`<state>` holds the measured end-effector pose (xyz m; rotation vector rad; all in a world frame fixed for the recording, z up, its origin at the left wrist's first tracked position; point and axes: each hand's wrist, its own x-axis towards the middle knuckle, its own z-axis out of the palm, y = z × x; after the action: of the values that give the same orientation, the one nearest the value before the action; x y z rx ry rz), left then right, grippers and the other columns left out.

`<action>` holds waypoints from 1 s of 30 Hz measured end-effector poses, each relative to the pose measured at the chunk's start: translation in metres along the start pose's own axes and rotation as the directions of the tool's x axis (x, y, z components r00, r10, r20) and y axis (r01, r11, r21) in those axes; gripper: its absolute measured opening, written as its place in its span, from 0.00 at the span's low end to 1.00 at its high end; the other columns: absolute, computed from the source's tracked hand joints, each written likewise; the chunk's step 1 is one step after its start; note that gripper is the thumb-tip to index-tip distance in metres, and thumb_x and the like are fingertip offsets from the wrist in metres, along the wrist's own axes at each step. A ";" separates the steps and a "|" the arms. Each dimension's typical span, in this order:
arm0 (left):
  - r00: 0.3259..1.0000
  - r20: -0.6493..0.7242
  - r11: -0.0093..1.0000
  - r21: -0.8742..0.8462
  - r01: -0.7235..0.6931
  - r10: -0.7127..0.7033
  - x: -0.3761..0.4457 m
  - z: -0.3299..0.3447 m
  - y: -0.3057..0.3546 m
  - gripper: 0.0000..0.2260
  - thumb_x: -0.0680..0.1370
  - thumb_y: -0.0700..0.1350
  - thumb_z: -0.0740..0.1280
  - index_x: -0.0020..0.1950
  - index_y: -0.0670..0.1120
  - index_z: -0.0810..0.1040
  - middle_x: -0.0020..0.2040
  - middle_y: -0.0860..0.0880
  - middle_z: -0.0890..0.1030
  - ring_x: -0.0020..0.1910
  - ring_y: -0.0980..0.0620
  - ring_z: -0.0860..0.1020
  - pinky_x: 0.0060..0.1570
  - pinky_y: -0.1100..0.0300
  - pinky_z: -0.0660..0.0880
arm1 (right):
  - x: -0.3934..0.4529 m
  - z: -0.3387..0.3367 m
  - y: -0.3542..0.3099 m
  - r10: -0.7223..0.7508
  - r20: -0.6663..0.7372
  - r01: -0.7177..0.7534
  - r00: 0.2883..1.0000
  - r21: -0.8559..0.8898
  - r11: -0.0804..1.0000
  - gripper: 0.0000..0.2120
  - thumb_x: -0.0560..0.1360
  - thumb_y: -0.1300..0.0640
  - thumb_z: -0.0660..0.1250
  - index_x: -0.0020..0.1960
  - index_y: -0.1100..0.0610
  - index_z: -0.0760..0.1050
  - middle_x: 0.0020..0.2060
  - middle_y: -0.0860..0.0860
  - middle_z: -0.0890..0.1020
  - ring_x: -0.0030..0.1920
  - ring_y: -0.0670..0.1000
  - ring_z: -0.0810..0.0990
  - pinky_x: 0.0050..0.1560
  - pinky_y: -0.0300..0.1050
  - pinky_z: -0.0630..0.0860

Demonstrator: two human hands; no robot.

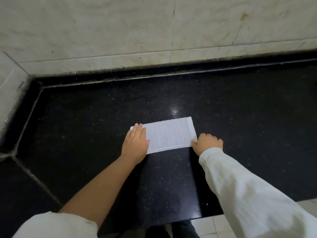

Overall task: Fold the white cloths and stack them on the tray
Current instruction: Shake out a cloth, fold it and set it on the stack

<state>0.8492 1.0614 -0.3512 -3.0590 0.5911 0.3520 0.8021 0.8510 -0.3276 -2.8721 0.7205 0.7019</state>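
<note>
A white cloth, folded into a long rectangle, lies flat on the black speckled counter. My left hand rests flat on the cloth's left end with its fingers stretched out, pressing it down. My right hand is curled at the cloth's near right corner, and its fingertips pinch that corner. No tray is in view.
A pale marble wall rises behind the counter and at the left. A dark raised lip runs along the counter's back edge. The counter's front edge lies near my body, with light floor tiles below.
</note>
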 end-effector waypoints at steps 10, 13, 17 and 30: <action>0.989 0.118 0.990 -0.094 0.102 -0.091 -0.003 0.017 -0.003 0.27 0.82 0.52 0.47 0.77 0.42 0.43 0.78 0.45 0.43 0.77 0.49 0.42 0.76 0.53 0.43 | 0.008 -0.002 -0.014 0.122 0.077 -0.137 0.990 0.251 0.958 0.13 0.77 0.57 0.57 0.59 0.59 0.73 0.58 0.56 0.78 0.61 0.57 0.74 0.66 0.50 0.63; 0.989 0.113 0.989 -0.103 0.105 -0.094 -0.004 0.017 -0.004 0.27 0.82 0.53 0.47 0.77 0.43 0.43 0.78 0.46 0.42 0.77 0.50 0.41 0.76 0.53 0.42 | 0.009 -0.003 -0.014 0.077 0.015 -0.078 0.997 0.296 0.952 0.08 0.76 0.57 0.58 0.52 0.58 0.71 0.48 0.55 0.78 0.52 0.57 0.76 0.63 0.49 0.64; 0.991 0.112 0.988 -0.126 0.085 -0.071 -0.004 0.016 -0.008 0.27 0.82 0.53 0.47 0.77 0.43 0.43 0.78 0.46 0.43 0.77 0.50 0.41 0.75 0.54 0.41 | 0.005 -0.012 -0.021 0.021 -0.109 0.033 0.994 0.466 0.884 0.04 0.74 0.59 0.60 0.42 0.56 0.65 0.29 0.46 0.69 0.41 0.53 0.70 0.53 0.43 0.58; 0.934 -0.017 0.879 -0.345 0.330 -0.357 -0.039 0.004 -0.085 0.24 0.82 0.49 0.52 0.76 0.42 0.53 0.78 0.46 0.51 0.77 0.50 0.46 0.76 0.52 0.46 | -0.037 0.016 -0.136 -0.464 -0.339 0.554 0.818 0.250 0.794 0.05 0.76 0.55 0.59 0.41 0.52 0.68 0.39 0.49 0.74 0.48 0.52 0.73 0.49 0.43 0.50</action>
<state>0.8440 1.1548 -0.3497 -3.4265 -0.0332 0.3535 0.8305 0.9903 -0.3272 -2.6561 0.0325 0.1052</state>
